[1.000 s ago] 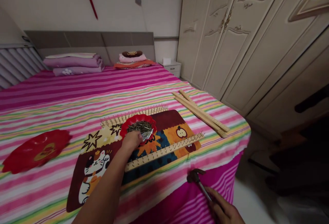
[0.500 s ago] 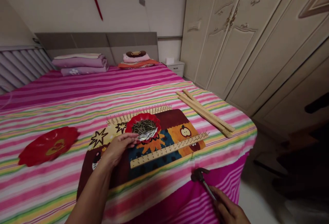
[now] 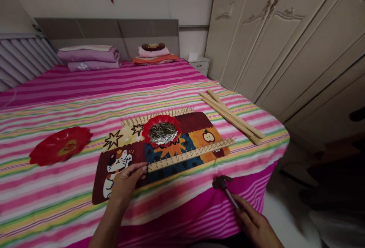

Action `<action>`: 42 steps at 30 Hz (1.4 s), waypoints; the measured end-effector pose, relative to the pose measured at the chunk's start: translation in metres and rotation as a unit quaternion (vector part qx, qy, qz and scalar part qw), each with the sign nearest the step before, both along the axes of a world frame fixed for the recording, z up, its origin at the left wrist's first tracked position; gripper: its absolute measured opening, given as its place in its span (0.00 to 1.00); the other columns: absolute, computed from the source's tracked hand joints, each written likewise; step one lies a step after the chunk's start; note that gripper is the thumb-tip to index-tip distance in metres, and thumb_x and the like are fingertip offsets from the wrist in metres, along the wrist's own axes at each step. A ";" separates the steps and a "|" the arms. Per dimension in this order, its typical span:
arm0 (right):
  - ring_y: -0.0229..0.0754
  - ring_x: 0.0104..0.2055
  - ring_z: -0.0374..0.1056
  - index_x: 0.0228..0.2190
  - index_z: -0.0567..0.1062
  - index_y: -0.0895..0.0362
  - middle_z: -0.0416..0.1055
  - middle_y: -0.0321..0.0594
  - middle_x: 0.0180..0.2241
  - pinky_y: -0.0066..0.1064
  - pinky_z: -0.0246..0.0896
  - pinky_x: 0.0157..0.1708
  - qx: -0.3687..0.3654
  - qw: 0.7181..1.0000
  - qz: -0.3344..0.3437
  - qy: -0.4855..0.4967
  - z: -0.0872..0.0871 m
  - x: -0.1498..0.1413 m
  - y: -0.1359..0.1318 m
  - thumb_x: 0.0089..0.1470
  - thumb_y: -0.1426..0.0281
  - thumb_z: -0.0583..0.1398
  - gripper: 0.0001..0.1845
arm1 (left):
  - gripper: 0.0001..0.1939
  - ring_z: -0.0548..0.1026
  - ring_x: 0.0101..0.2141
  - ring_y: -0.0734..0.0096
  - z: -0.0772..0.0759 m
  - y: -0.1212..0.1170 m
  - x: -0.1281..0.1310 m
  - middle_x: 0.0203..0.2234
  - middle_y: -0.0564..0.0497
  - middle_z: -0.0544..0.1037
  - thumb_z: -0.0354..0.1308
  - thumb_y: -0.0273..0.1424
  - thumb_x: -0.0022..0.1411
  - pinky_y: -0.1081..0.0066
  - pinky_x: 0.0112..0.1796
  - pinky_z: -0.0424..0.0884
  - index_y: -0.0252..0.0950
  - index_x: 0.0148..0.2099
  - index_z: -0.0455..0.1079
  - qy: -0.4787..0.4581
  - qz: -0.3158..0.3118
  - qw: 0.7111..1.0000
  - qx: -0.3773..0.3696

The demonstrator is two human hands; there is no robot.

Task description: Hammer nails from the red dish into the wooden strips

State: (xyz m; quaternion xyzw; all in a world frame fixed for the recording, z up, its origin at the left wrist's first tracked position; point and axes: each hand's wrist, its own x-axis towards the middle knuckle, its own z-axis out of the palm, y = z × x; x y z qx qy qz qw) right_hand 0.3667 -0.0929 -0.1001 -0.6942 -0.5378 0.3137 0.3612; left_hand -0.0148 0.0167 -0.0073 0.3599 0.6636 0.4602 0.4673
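Observation:
My right hand (image 3: 253, 219) grips a claw hammer (image 3: 228, 191) by its handle, the head over the near edge of the bed cover. My left hand (image 3: 128, 183) has its fingertips pinched together at the left end of a wooden strip (image 3: 171, 161) studded with upright nails. Anything between those fingertips is too small to make out. Behind the strip stands a red scalloped bowl (image 3: 146, 134) full of loose nails (image 3: 163, 132). A second nail-studded strip (image 3: 137, 120) lies behind the bowl. Under bowl and near strip is a cartoon-patterned mat (image 3: 99, 179).
A red scalloped plate (image 3: 45, 151) lies at the left on the striped bed cover (image 3: 57, 191). Several plain wooden strips (image 3: 230, 117) lie at the right. Folded bedding (image 3: 88, 56) sits by the headboard (image 3: 99, 29). A wardrobe (image 3: 256, 35) stands right of the bed.
My left hand has moved from the rim of the nail bowl towards me, to the left end of the near strip. My right hand still holds the hammer in about the same place.

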 end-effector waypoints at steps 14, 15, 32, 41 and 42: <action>0.43 0.32 0.76 0.47 0.74 0.57 0.80 0.39 0.34 0.24 0.70 0.31 -0.050 0.997 0.024 0.047 -0.001 0.002 -0.002 0.50 0.60 0.56 0.24 | 0.19 0.74 0.26 0.73 -0.010 -0.001 0.008 0.26 0.53 0.79 0.63 0.42 0.39 0.75 0.28 0.70 0.37 0.34 0.75 0.063 0.005 0.998 -0.018; 0.43 0.34 0.76 0.47 0.74 0.57 0.80 0.39 0.36 0.24 0.70 0.33 -0.050 0.997 0.032 0.040 0.001 0.001 -0.003 0.50 0.61 0.56 0.24 | 0.19 0.74 0.26 0.72 -0.010 -0.002 0.009 0.26 0.53 0.79 0.63 0.43 0.39 0.74 0.28 0.70 0.37 0.34 0.75 0.074 0.002 0.997 -0.015; 0.35 0.24 0.68 0.54 0.64 0.54 0.70 0.31 0.23 0.23 0.67 0.29 0.046 0.952 0.289 0.093 0.131 -0.123 0.053 0.59 0.73 0.49 0.21 | 0.11 0.76 0.31 0.70 -0.033 -0.009 0.024 0.27 0.52 0.78 0.54 0.40 0.52 0.73 0.34 0.71 0.40 0.29 0.73 0.315 0.003 0.930 0.192; 0.41 0.46 0.70 0.54 0.63 0.48 0.74 0.38 0.43 0.33 0.64 0.46 0.073 0.925 0.370 0.050 0.146 -0.168 0.079 0.58 0.79 0.49 0.25 | 0.09 0.75 0.31 0.72 -0.040 -0.014 0.024 0.29 0.51 0.78 0.53 0.36 0.54 0.74 0.34 0.70 0.38 0.32 0.72 0.312 -0.003 0.926 0.214; 0.41 0.47 0.70 0.55 0.62 0.48 0.74 0.38 0.44 0.34 0.64 0.47 0.075 0.924 0.372 0.040 0.145 -0.168 0.079 0.58 0.79 0.49 0.25 | 0.09 0.75 0.31 0.72 -0.039 -0.014 0.024 0.29 0.51 0.78 0.53 0.36 0.54 0.75 0.34 0.70 0.38 0.32 0.72 0.312 -0.004 0.925 0.214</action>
